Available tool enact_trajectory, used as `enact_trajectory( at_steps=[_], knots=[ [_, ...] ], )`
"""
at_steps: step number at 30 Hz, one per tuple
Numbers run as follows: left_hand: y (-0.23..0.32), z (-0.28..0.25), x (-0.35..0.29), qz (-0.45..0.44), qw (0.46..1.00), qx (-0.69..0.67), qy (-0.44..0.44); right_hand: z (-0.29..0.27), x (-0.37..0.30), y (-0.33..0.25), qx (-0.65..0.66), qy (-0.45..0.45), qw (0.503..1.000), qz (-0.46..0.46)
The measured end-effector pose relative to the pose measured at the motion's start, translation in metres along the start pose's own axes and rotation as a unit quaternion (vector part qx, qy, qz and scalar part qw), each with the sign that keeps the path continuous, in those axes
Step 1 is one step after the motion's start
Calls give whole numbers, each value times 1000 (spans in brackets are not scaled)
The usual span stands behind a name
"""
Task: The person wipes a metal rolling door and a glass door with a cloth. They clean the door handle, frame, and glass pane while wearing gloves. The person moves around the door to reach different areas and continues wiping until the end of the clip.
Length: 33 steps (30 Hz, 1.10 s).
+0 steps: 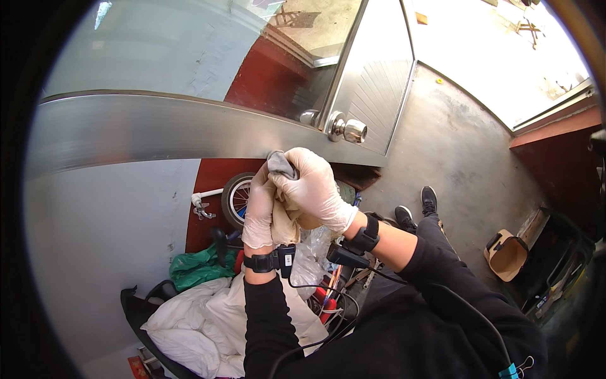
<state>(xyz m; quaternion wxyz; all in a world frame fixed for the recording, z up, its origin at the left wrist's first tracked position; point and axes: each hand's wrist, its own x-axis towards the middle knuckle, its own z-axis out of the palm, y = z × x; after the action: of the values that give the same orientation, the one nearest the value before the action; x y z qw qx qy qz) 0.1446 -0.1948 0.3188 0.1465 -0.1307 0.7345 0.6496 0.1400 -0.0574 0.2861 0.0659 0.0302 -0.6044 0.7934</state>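
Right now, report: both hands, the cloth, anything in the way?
Gloved right hand gripping grey cloth. Gloved left hand close alongside, grip partly hidden. Cloth bunched at the fingers' end. Door knob just beyond right hand, possible snag.

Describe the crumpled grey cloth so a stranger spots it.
Find the broad silver metal door rail. At its lower edge, the white-gloved left hand and right hand meet. Between them bulges the crumpled grey cloth, its colour unlike the tan fabric beneath.

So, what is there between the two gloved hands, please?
In the head view, a grey cloth and, lower in the picture, some crumpled tan material show between the left hand and right hand.
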Motion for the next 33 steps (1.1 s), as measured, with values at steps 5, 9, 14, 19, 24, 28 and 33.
enact_trajectory(
  at_steps=[5,9,14,19,24,28,33],
  knots=[
    [-8,-17,-18,-18,1000,-5,-3,11,22,-63,-44,-32,987,-152],
    [-16,-24,-25,-18,999,18,-22,20,30,-82,-52,-40,977,-202],
    [-17,-14,-5,-43,999,-21,7,-18,22,-10,-143,-36,982,-122],
    [-9,-7,7,7,997,71,14,-72,8,86,-289,-82,948,106],
    [-7,-2,1,-90,994,-61,5,-109,-30,118,-126,-80,955,256],
    [-17,18,5,6,998,56,38,-77,-40,116,-23,31,982,184],
    [-16,30,4,-2,990,95,104,-27,-35,142,198,176,917,299]
  ],
)
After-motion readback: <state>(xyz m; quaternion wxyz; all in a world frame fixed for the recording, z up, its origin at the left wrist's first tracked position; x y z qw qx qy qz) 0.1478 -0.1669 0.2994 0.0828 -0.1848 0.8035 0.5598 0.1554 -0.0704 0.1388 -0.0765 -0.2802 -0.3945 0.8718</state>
